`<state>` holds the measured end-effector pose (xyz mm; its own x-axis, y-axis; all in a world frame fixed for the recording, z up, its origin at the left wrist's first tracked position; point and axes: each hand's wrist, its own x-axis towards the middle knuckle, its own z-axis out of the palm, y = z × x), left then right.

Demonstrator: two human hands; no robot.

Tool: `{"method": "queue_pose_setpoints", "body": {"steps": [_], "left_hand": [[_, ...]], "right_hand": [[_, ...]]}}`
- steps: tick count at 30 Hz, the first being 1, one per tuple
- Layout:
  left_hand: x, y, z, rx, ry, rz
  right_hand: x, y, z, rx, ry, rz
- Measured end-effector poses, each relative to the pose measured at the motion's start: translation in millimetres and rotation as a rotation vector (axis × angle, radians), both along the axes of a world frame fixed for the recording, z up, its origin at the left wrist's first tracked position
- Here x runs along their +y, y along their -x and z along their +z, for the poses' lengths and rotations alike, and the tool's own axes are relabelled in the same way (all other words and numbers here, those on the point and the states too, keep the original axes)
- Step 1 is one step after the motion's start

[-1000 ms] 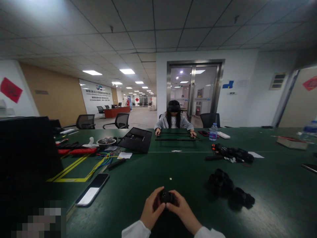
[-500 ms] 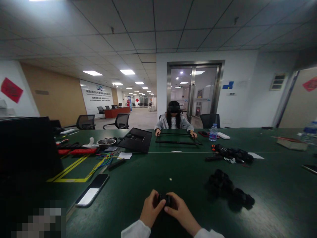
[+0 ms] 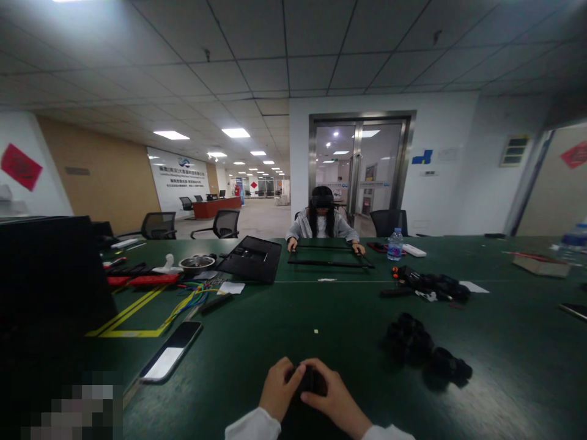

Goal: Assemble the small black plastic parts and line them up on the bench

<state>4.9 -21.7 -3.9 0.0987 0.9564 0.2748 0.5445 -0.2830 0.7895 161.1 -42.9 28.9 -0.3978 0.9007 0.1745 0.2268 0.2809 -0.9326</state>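
Low in the head view, my left hand point(image 3: 278, 386) and my right hand point(image 3: 331, 391) are both closed around a small black object point(image 3: 312, 380). My fingers cover most of it, so its exact kind cannot be made out. Both hands are just above the green table point(image 3: 257, 330), close to its near side. Off to the right of my right hand lies a cluster of black rounded pieces point(image 3: 413, 342). A tiny pale scrap point(image 3: 316, 331) rests on the table beyond my hands.
A phone point(image 3: 172, 351) lies left, near yellow tape, coloured wires point(image 3: 195, 299) and a black monitor point(image 3: 50, 275). Across the table a person point(image 3: 322, 220) holds a thin black frame point(image 3: 330, 264). A black panel point(image 3: 251, 258), metal bowl point(image 3: 197, 263) and water bottle point(image 3: 395, 244) stand farther back.
My fingers have shifted around the small black object, and it appears turned in my hands. My right hand has moved slightly lower. The person opposite has stayed in place.
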Motion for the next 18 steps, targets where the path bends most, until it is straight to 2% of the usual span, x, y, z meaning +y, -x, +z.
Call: {"method": "queue_pose_setpoints", "body": {"steps": [5,10,14,16,18], "left_hand": [[-6,-2,4.7,-0.042,-0.025,-0.036],[-6,-1,7.8,-0.309,0.046,-0.073],[-1,3,6.9,-0.558,0.075,-0.249],[1,4,6.4,-0.635,0.151,-0.341],[1,4,6.3,-0.664,0.223,-0.373]], "right_hand": [[0,0,1.5,0.046,0.032,-0.001],[8,-1,-8.5,0.275,0.173,-0.049],[12,-1,-13.1,0.397,0.303,-0.117],[12,-1,-13.3,0.411,0.315,-0.132],[13,-1,-14.0,0.414,0.311,-0.129]]}}
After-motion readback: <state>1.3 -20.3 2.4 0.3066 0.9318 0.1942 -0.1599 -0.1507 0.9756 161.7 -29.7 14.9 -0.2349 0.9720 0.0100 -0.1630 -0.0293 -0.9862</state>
